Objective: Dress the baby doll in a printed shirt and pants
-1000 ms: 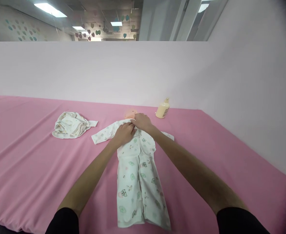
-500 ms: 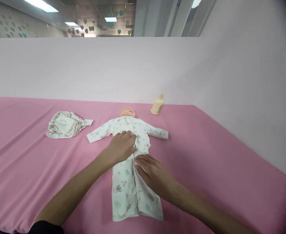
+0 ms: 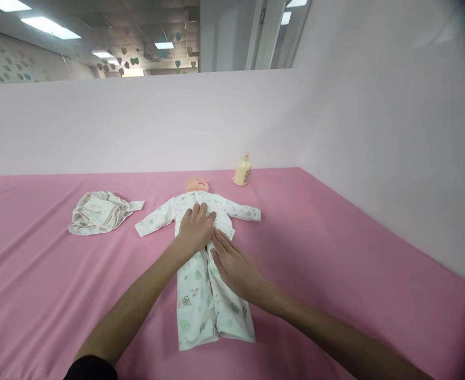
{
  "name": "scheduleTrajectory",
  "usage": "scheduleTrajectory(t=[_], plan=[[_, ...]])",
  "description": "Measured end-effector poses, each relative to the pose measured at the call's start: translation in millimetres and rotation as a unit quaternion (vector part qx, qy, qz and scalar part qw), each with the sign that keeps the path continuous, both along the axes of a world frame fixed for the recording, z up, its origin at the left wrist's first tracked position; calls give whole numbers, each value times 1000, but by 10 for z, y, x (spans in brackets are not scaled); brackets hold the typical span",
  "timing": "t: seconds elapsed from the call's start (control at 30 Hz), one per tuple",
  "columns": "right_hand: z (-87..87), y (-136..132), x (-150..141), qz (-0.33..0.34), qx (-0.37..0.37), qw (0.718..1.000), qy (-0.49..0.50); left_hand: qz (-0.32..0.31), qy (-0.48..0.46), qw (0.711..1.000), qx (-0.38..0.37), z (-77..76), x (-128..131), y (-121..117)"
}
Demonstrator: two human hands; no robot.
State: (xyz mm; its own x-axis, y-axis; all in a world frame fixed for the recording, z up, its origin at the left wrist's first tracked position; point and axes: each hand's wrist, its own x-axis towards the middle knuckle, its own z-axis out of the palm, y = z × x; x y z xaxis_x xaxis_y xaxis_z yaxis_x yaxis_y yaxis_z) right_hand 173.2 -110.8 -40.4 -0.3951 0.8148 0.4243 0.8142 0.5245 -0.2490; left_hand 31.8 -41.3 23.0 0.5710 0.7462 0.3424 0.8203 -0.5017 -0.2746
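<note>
A baby doll (image 3: 196,184) lies on its back on the pink table cover (image 3: 335,253), dressed in a white printed romper (image 3: 200,295) with sleeves spread to both sides. My left hand (image 3: 195,228) lies flat on the romper's chest and belly. Just below and to the right of it, my right hand (image 3: 232,264) presses on the romper at the waist and upper leg, fingers stretched along the front opening. Neither hand is lifting anything.
A crumpled white printed garment (image 3: 97,212) lies left of the doll. A pale yellow bottle (image 3: 242,171) stands behind the doll near the back wall. White partition walls close the table at the back and right.
My right hand moved from the doll's collar down to its waist. My left hand slid a little lower on the chest. The camera view shifted, so the doll sits further left.
</note>
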Motion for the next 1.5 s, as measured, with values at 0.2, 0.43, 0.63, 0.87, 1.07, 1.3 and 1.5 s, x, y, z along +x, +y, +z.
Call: scheduleTrajectory(t=[0.2, 0.43, 0.63, 0.87, 1.07, 1.3, 1.5], plan=[[155, 93, -45, 22, -19, 999, 29, -44, 29, 999, 6, 127, 2, 269], [114, -51, -21, 41, 1, 999, 29, -92, 36, 994, -55, 141, -87, 253], [38, -65, 25, 26, 11, 999, 24, -130, 47, 988, -69, 94, -99, 244], [-65, -99, -5, -6, -9, 999, 33, -135, 51, 989, 23, -4, -77, 343], [64, 79, -85, 7, -21, 998, 60, -91, -44, 994, 31, 26, 11, 441], [189, 686, -190, -94, -61, 993, 42, -80, -91, 993, 3, 98, 39, 417], [247, 929, -198, -113, -100, 988, 38, -99, -99, 990, -31, 231, -2, 374]])
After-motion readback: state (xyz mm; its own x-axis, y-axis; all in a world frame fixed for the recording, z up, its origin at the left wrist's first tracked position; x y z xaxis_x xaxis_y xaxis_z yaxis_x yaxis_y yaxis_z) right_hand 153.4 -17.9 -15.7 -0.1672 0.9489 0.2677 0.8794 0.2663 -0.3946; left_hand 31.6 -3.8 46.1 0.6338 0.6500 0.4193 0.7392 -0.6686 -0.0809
